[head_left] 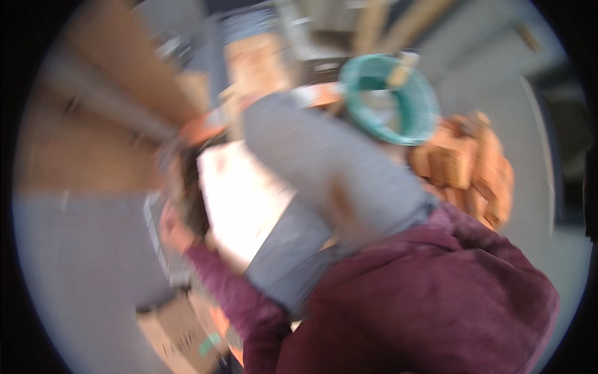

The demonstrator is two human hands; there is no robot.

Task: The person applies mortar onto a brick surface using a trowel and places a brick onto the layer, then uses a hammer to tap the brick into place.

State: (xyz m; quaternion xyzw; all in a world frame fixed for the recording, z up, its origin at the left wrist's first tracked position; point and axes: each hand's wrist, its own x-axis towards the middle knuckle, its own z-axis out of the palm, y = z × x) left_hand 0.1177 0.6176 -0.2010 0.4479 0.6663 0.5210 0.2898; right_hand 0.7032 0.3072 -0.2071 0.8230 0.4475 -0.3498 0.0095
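Note:
My left hand (176, 229) is at the left, beside a dark, blurred object (194, 193) along the edge of a bright pale surface (240, 196). Motion smears its fingers, so I cannot make out whether they grip that object. The pale surface lies next to my grey-trousered legs (330, 162). My right sleeve (451, 221) reaches past my thigh. Only a small blurred sliver, probably my right hand (428, 189), shows at its end; the fingers are hidden.
A green bucket (423, 109) with a pale block at its rim stands beyond my knee. An orange bundle (458, 162) lies right of it. Brown boards or boxes (93, 143) stand at the left, and a cardboard box (171, 333) sits at the lower left on grey floor (81, 262).

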